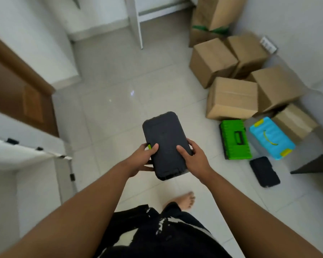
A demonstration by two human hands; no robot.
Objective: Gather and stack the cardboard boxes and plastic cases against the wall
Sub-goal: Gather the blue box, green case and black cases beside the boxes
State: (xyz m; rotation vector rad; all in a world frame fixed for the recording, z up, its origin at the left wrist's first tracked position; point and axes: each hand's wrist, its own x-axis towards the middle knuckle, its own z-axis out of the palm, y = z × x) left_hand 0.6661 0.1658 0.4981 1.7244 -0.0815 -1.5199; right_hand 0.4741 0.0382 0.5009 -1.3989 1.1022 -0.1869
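Observation:
I hold a flat black plastic case [164, 140] in front of me above the tiled floor. My left hand [145, 158] grips its left edge by a small green latch, and my right hand [194, 157] grips its right edge. Along the right wall lie several cardboard boxes [231, 98], a green plastic case [235, 139], a blue case with yellow latches [270, 140] and a second flat black case [265, 171] on the floor.
A tall cardboard box [211, 17] with green tape leans in the far right corner. A brown door [13, 86] and white cabinets [26, 157] line the left side. A white post [135, 21] stands at the back. My bare foot [185, 200] is on the tiles.

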